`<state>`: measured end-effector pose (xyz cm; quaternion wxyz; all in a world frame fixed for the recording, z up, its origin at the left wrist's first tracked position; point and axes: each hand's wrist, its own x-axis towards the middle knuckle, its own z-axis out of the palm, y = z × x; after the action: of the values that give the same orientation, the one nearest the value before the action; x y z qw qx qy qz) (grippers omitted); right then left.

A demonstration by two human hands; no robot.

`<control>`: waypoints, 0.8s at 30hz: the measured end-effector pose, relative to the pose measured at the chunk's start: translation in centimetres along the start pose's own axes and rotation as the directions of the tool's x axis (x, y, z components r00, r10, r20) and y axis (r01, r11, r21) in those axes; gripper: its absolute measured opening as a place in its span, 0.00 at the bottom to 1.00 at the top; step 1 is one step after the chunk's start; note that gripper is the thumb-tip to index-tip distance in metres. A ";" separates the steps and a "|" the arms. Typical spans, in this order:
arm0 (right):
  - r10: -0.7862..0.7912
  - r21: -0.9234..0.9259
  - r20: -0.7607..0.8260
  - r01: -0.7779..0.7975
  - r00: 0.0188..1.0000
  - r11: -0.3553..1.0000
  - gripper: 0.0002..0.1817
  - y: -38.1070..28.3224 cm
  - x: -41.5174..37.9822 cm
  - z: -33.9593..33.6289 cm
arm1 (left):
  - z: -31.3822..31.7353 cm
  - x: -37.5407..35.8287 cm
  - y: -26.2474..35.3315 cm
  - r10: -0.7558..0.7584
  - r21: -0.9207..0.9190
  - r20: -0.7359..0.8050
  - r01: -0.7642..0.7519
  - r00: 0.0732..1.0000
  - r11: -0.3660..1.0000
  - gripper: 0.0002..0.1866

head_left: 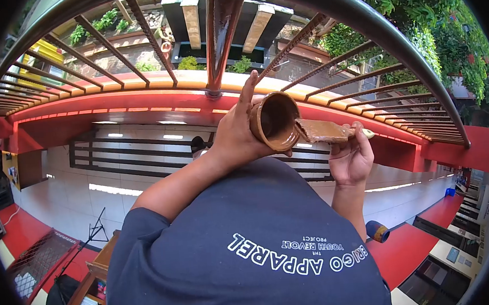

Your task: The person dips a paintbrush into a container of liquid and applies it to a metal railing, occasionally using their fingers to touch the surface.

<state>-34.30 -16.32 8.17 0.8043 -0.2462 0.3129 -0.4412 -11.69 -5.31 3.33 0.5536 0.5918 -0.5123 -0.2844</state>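
My left hand (234, 125) is wrapped around a brown, round-mouthed cup (260, 123), its index finger pointing up along the outside. The mouth is turned toward the right, and a glossy wet brown coats the rim. In my right hand (350, 159), thumb and fingers pinch the pale handle of a wide flat paintbrush (319, 130). Thick brown paint covers the brush, and its tip reaches right at the cup's rim. Both hands are raised in front of the dark T-shirt (244, 226).
A curved metal railing (372, 27) with ribbed bars stands beyond my hands, above a red ledge (156, 105). Behind my right arm is a dark blue cylinder (377, 232) with a yellowish end. A dark slatted bench (125, 155) stands on the pale tiled floor. Plants (398, 0) grow outside.
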 end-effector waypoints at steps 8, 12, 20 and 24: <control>0.125 0.135 -0.085 -0.113 0.989 0.984 0.10 -2.1 0.8 -4.7 | 4.1 1.6 1.7 -0.055 -0.093 0.030 0.058 0.998 0.994 0.78; 0.151 0.226 -0.149 -0.115 0.977 0.967 0.10 -3.2 1.4 -6.4 | 6.4 2.1 1.8 -0.018 -0.124 -0.020 0.015 1.000 0.992 0.78; 0.177 0.411 0.094 -0.200 0.980 0.889 0.09 -4.9 4.2 -8.1 | 8.9 2.3 2.0 -0.044 -0.340 -0.021 0.035 0.999 0.940 0.81; 0.007 0.452 0.114 -0.058 0.993 0.890 0.09 -5.0 6.4 -6.4 | 8.1 1.2 2.9 -0.058 -0.339 -0.038 0.042 0.998 0.940 0.81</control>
<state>-39.06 -25.01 5.30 0.8627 -0.0695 0.1605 -0.4745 -19.46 -9.01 4.52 0.6514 0.5074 -0.4274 -0.3681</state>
